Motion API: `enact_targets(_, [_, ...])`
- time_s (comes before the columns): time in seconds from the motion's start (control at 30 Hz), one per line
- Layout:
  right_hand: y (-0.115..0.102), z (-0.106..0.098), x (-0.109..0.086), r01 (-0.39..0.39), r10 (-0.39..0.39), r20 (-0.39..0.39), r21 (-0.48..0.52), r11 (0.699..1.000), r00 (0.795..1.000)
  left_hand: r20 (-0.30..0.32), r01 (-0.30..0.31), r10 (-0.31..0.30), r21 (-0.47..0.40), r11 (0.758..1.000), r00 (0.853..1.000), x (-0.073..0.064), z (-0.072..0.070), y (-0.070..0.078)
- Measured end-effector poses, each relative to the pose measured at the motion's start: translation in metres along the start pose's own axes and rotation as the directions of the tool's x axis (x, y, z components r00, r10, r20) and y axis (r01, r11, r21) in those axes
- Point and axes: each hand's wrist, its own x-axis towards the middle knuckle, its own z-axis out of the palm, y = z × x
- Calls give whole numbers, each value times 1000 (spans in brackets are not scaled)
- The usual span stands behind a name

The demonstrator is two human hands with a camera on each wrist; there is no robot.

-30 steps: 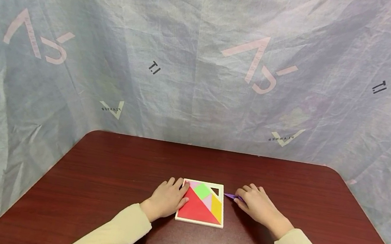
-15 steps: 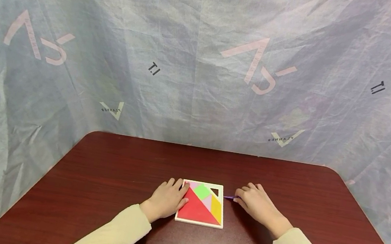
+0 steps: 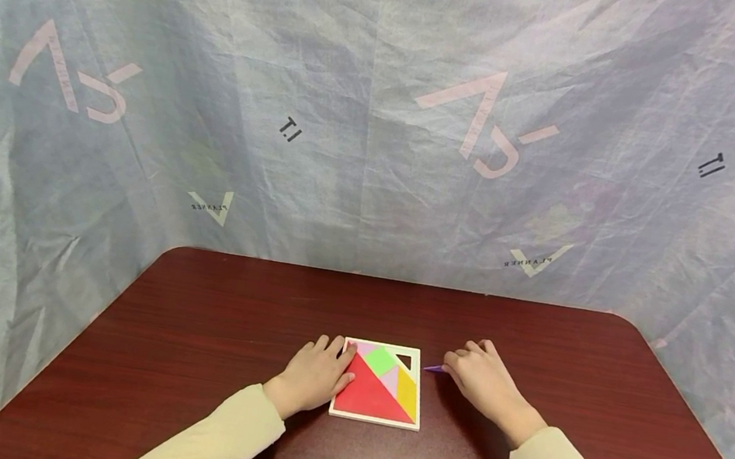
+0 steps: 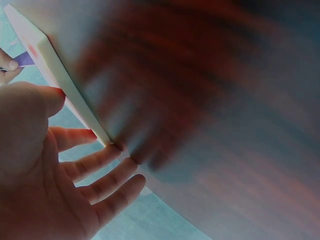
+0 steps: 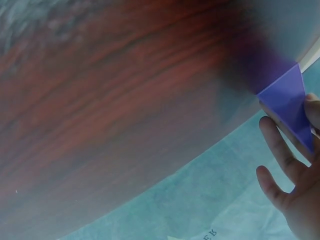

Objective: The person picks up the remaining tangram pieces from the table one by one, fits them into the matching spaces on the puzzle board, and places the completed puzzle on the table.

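A square white-framed tangram board [image 3: 376,421] lies on the table, holding a large red triangle [image 3: 367,390], a green square [image 3: 380,361], pink pieces and a yellow parallelogram [image 3: 408,394]. One dark triangular gap shows at its upper right corner. My left hand [image 3: 313,375] rests on the board's left edge, fingers extended; the left wrist view has the fingertips along the white rim [image 4: 70,87]. Just right of the board, my right hand [image 3: 483,379] pinches a purple triangle piece [image 5: 290,102] between thumb and fingers, one edge toward the tabletop.
The dark red wooden table [image 3: 260,293] extends around the board on all sides. Behind it hangs a grey printed cloth [image 3: 360,181], which also closes in the left and right sides.
The purple triangle turns within my right hand's fingers, looking thin edge-on half a second ago and a little wider now. The right hand shifts slightly upward; the left hand and board stay put.
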Motion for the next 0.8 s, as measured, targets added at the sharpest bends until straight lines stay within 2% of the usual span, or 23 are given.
enact_targets(0.33, [2,0,0,2,-5,-56,-42,999,998,1,4,-4,-1,1000,1000,0,-3,0])
enact_targets(0.8, [2,-2,0,-20,17,-76,-42,999,997,14,6,-6,0,1000,1000,-1,-4,1])
